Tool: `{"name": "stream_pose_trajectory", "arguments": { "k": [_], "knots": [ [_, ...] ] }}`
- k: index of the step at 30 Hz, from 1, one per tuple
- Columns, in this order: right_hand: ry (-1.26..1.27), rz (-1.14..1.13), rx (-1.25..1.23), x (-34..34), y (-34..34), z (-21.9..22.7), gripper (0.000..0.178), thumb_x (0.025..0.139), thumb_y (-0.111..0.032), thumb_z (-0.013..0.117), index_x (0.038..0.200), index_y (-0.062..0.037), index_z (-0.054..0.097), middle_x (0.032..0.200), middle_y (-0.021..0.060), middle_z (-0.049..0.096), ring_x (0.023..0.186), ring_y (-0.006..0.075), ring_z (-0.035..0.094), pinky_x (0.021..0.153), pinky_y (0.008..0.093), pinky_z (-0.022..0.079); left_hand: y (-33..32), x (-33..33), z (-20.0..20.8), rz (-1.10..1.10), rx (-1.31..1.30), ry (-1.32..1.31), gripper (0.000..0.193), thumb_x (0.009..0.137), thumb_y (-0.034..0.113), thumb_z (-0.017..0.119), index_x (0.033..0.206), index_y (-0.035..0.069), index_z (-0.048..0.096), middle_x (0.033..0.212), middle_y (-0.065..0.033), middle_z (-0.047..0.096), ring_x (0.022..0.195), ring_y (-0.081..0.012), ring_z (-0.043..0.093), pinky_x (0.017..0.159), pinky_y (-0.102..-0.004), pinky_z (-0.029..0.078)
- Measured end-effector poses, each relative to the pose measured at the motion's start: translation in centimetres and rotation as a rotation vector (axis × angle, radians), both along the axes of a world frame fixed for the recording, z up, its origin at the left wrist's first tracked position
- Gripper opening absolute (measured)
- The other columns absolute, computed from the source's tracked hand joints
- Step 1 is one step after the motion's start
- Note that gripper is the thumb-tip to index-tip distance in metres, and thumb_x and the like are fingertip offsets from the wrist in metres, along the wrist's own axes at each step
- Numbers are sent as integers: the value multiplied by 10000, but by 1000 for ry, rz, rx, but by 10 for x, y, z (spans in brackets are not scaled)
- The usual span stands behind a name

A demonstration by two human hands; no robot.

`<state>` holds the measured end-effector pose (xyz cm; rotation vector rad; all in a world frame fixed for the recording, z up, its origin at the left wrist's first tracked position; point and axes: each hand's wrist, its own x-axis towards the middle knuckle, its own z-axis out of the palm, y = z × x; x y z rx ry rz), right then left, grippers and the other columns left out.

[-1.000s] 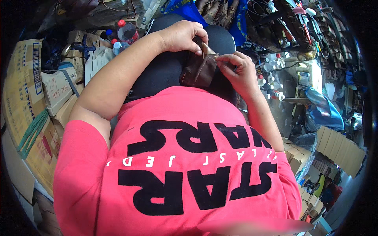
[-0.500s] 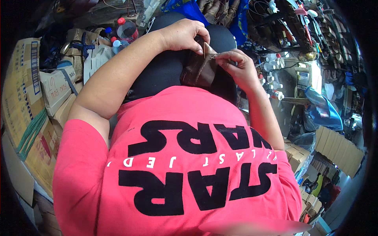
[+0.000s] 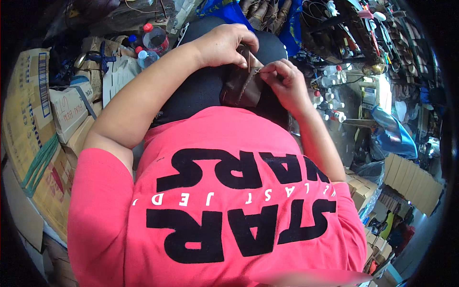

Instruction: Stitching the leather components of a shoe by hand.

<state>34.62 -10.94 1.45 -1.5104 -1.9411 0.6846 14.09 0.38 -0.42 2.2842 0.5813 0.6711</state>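
A dark brown piece that looks like leather (image 3: pixel 236 92) rests on my lap, with a stitched seam running down its middle. My left hand (image 3: pixel 224 45) is curled over its far end, thumb and fingers closed on the upper edge. A thin, straight, needle-like sliver (image 3: pixel 248 62) stands by the left thumb; I cannot make out its exact kind. At the right of the seam, my right hand (image 3: pixel 288 83) pinches a pale thread (image 3: pixel 255 70) between thumb and forefinger. The thread's path into the seam is too small to follow.
Bottles with red and blue caps (image 3: pixel 155 39) stand at the far left, near cardboard boxes (image 3: pixel 69 107). A blue bag (image 3: pixel 224 12) holds brown bundles ahead. On the right are several small bottles (image 3: pixel 330 98), hanging tools and a blue plastic sheet (image 3: pixel 394 134).
My right hand has shifted slightly left and down, closer to the seam. The left hand has moved a little to the right, still holding the leather piece.
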Motion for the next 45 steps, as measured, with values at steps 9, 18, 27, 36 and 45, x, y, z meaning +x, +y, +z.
{"name": "stream_pose_trajectory", "arguments": {
  "k": [9, 18, 27, 36, 45],
  "knots": [
    [407, -273, -312, 51, -8, 4, 73, 954, -86, 550, 1006, -40, 576, 814, -9, 548, 748, 67, 521, 673, 223, 435, -77, 11, 50, -234, 489, 375, 181, 810, 142, 556, 960, 113, 654, 954, -109, 565, 814, -258, 644, 784, -362, 507],
    [-108, -48, -31, -14, -2, 4, 447, 706, -307, 737, 1082, -121, 583, 883, 108, 646, 898, 289, 620, 832, 407, 378, -88, -11, 33, -114, 505, 137, 52, 777, 148, 563, 825, 141, 583, 718, -24, 502, 690, -203, 596, 626, -336, 446],
    [-176, -137, -63, -33, 19, -15, 447, 702, -309, 726, 1098, -154, 591, 683, -19, 539, 692, 146, 555, 796, 348, 321, -101, -17, 36, 92, 490, 436, 124, 755, 163, 602, 877, 151, 590, 656, -45, 512, 602, -241, 584, 563, -356, 465],
    [-239, -182, -223, -48, 28, -2, 490, 643, -364, 723, 1073, -152, 619, 722, 50, 650, 818, 230, 647, 790, 386, 319, -96, -16, 19, 16, 392, 136, 41, 788, 162, 560, 811, 158, 594, 626, -40, 552, 593, -220, 622, 572, -355, 503],
    [-148, -55, -245, -33, 35, -12, 452, 674, -371, 769, 1041, -166, 604, 653, -46, 572, 691, 125, 561, 810, 351, 280, -99, -21, 45, 99, 485, 487, 71, 772, 176, 596, 822, 139, 563, 631, -40, 550, 618, -231, 622, 577, -362, 475]
  ]
}}
